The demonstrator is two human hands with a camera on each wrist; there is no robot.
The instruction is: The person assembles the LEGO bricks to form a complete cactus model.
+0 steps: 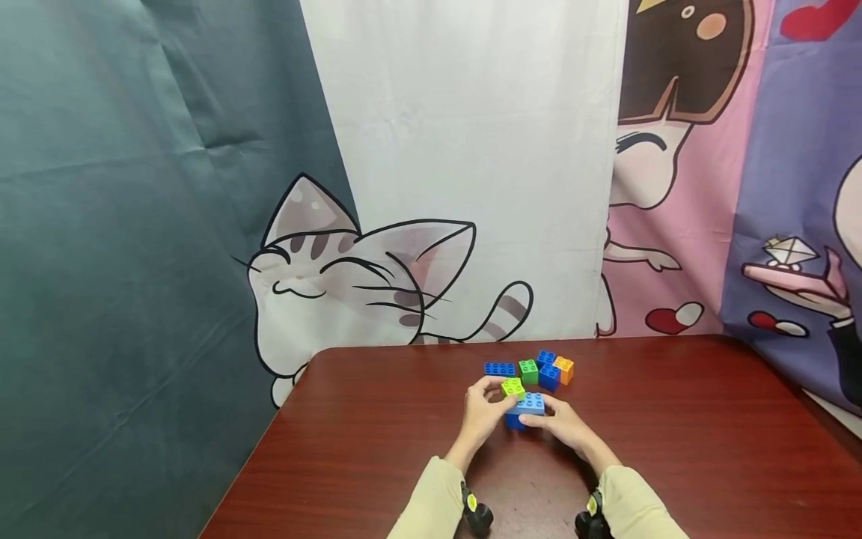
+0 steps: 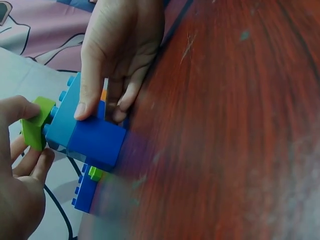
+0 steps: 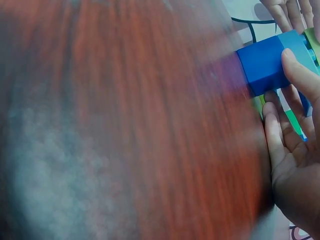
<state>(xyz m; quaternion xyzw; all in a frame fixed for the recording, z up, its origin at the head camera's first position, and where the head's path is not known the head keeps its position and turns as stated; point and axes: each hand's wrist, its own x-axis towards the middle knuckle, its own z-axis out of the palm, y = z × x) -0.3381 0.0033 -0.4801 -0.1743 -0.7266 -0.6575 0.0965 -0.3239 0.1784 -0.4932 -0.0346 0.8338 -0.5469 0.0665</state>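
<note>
My left hand (image 1: pixel 480 412) pinches a lime-green toy building brick (image 1: pixel 513 386) between thumb and fingers. The brick is at the left part of the studded top of a light blue brick (image 1: pixel 532 404), tilted against the studs in the left wrist view. Under the light blue brick is a dark blue brick (image 2: pixel 97 142), the two joined as a stack. My right hand (image 1: pixel 571 427) grips this stack from the right, its thumb (image 2: pixel 90 95) on the near side and the other fingers behind. In the right wrist view, the dark blue brick's underside meets the table.
Behind the hands on the brown table (image 1: pixel 377 427) lie loose bricks: a long blue one (image 1: pixel 499 369), a green one (image 1: pixel 528 372), two blue ones (image 1: pixel 548 376) and an orange one (image 1: pixel 564 370). A printed curtain (image 1: pixel 471 150) hangs beyond the table's far edge.
</note>
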